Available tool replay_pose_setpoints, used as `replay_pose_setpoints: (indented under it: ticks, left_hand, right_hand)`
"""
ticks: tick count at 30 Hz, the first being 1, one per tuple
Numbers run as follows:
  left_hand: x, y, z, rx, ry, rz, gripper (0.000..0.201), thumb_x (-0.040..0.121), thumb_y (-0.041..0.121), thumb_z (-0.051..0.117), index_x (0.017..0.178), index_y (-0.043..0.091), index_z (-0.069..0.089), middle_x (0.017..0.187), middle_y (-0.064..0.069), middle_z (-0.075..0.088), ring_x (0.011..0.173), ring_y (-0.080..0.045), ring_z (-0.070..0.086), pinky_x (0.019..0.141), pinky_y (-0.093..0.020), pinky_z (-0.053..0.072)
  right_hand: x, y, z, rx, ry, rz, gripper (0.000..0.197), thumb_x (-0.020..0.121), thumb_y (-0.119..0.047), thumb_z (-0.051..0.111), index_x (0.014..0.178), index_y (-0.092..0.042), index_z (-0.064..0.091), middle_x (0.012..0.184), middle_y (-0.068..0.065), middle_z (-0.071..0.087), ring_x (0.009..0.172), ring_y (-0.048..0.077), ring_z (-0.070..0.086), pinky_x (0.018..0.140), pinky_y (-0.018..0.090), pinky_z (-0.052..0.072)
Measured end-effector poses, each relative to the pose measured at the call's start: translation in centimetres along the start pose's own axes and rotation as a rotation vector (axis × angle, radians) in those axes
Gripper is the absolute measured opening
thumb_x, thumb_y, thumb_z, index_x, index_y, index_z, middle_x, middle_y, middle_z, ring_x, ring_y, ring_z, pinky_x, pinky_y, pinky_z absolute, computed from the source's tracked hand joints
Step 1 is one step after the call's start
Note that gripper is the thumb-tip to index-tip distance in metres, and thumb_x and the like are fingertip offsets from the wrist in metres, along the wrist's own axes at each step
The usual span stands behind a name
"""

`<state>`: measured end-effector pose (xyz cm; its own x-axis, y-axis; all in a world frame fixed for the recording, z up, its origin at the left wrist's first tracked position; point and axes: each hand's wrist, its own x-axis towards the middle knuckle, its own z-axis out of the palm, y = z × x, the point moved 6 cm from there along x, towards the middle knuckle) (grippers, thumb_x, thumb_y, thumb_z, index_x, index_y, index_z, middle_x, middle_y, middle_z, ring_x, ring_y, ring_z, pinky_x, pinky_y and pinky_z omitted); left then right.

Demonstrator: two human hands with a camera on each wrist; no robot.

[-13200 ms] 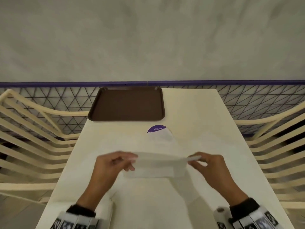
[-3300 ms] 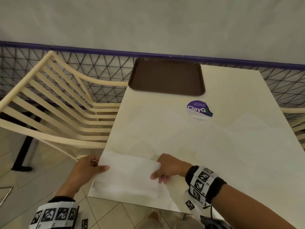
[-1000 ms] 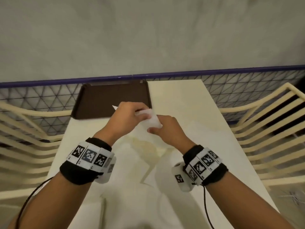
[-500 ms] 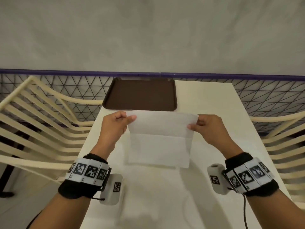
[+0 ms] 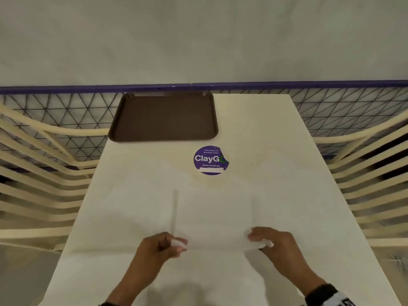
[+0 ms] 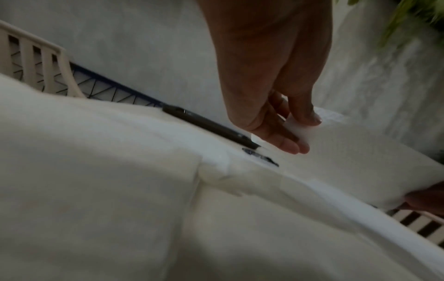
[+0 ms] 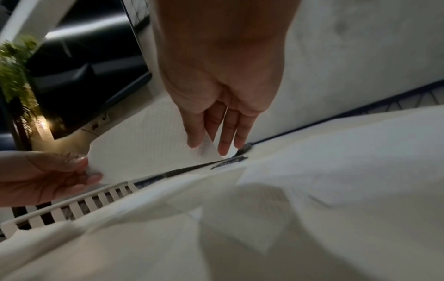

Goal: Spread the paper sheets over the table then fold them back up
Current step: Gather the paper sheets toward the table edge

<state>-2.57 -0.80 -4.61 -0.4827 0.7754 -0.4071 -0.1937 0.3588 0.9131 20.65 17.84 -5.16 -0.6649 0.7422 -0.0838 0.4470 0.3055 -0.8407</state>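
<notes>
Left hand [image 5: 162, 246] and right hand [image 5: 268, 240] each pinching a near corner of white paper sheet [image 5: 213, 217], held low over tabletop [image 5: 265, 133]. Beyond: purple sticker [image 5: 210, 160]; brown tray [image 5: 164, 117], nothing visible inside.

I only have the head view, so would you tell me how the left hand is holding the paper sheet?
Observer: The left hand pinches the paper sheet at a corner, thumb above, fingers below.
Operator: And the right hand?
Observer: The right hand pinches the opposite corner between thumb and fingers.
Operator: Is the sheet lying flat?
Observer: No, its held edge is raised; the right wrist view shows chair slats beneath it.
</notes>
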Motion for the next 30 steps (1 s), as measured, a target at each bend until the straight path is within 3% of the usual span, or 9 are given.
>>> replay_pose_setpoints:
  ticks: [4, 8, 12, 14, 17, 19, 21, 26, 30]
  left_hand:
    - [0.7, -3.3, 0.3, -0.012, 0.01, -0.12, 0.011, 0.07, -0.009, 0.073, 0.064, 0.0, 0.07, 0.08, -0.012, 0.074, 0.073, -0.02, 0.069, 0.062, -0.022, 0.055]
    - [2.7, -2.9, -0.7, -0.024, 0.174, -0.098, 0.012, 0.079, -0.011, 0.063, 0.076, -0.001, 0.058, 0.061, -0.009, 0.07, 0.056, -0.018, 0.068, 0.048, -0.022, 0.052]
    - [5.8, -0.2, -1.1, 0.09, 0.264, 0.009, 0.01, 0.082, -0.001, 0.066, 0.083, 0.005, 0.058, 0.064, -0.014, 0.064, 0.046, -0.009, 0.062, 0.042, -0.02, 0.047]
    - [6.8, 0.7, -1.2, 0.203, 0.344, 0.088, 0.013, 0.084, 0.004, 0.065, 0.087, 0.014, 0.058, 0.083, -0.01, 0.064, 0.05, -0.004, 0.06, 0.048, -0.02, 0.048]
    - [5.7, 2.0, -0.4, 0.588, 0.445, 0.372, 0.024, 0.089, 0.01, 0.056, 0.111, 0.017, 0.056, 0.111, 0.001, 0.06, 0.084, -0.011, 0.058, 0.076, -0.025, 0.047]
    - [4.3, 1.7, 2.7, 0.888, 0.276, 0.645, 0.034, 0.087, 0.014, 0.046, 0.121, 0.017, 0.052, 0.121, -0.002, 0.061, 0.108, -0.015, 0.05, 0.097, -0.028, 0.037]
    - [3.1, -0.9, 5.7, 1.195, 0.031, 0.75, 0.042, 0.088, 0.025, 0.038, 0.128, 0.019, 0.045, 0.132, 0.0, 0.056, 0.125, -0.014, 0.039, 0.108, -0.026, 0.02]
    - [3.6, -5.9, 6.4, 1.43, -0.154, 0.608, 0.055, 0.1, 0.041, 0.007, 0.148, 0.017, 0.019, 0.147, 0.0, 0.037, 0.14, -0.021, 0.012, 0.111, -0.03, 0.006]
    - [3.8, -6.7, 6.3, 1.437, -0.217, 0.559, 0.056, 0.099, 0.044, 0.006, 0.148, 0.015, 0.003, 0.152, 0.001, 0.024, 0.137, -0.018, 0.025, 0.112, -0.029, 0.005]
  right_hand:
    - [-0.8, 1.7, 1.5, 0.003, -0.064, 0.16, 0.044, 0.073, 0.003, 0.073, 0.072, -0.041, 0.072, 0.082, -0.046, 0.06, 0.091, -0.017, 0.058, 0.077, -0.003, 0.039]
    - [1.0, 1.1, 1.5, 0.051, 0.009, 0.202, 0.032, 0.075, 0.0, 0.073, 0.06, -0.028, 0.067, 0.064, -0.014, 0.068, 0.062, -0.008, 0.059, 0.059, 0.004, 0.04]
    - [4.9, 0.9, 1.4, -0.099, 0.066, 0.237, 0.041, 0.079, -0.014, 0.07, 0.054, -0.016, 0.038, 0.05, -0.002, 0.038, 0.046, 0.008, 0.031, 0.047, 0.019, 0.026]
    - [6.3, 1.1, 2.0, -0.163, 0.041, 0.268, 0.043, 0.079, -0.016, 0.069, 0.055, -0.016, 0.033, 0.051, -0.002, 0.034, 0.049, 0.012, 0.028, 0.048, 0.021, 0.026]
    - [7.1, 1.4, 2.8, -0.248, 0.013, 0.292, 0.044, 0.079, -0.018, 0.067, 0.055, -0.018, 0.031, 0.051, -0.005, 0.035, 0.048, 0.013, 0.03, 0.051, 0.019, 0.032]
    - [7.2, 1.7, 3.0, -0.252, 0.031, 0.315, 0.043, 0.08, -0.017, 0.067, 0.056, -0.018, 0.031, 0.052, -0.005, 0.036, 0.048, 0.013, 0.031, 0.048, 0.021, 0.028]
    - [7.2, 2.0, 3.1, -0.268, 0.046, 0.322, 0.041, 0.08, -0.018, 0.067, 0.057, -0.018, 0.033, 0.054, -0.004, 0.037, 0.05, 0.013, 0.032, 0.048, 0.021, 0.024]
    - [7.1, 2.2, 3.1, -0.286, 0.059, 0.324, 0.042, 0.081, -0.015, 0.066, 0.057, -0.02, 0.032, 0.052, -0.007, 0.036, 0.047, 0.01, 0.029, 0.047, 0.018, 0.029]
    - [6.7, 1.6, 3.0, -0.287, 0.039, 0.324, 0.014, 0.083, -0.013, 0.065, 0.077, -0.021, 0.055, 0.062, -0.01, 0.047, 0.065, 0.015, 0.047, 0.054, 0.014, 0.034]
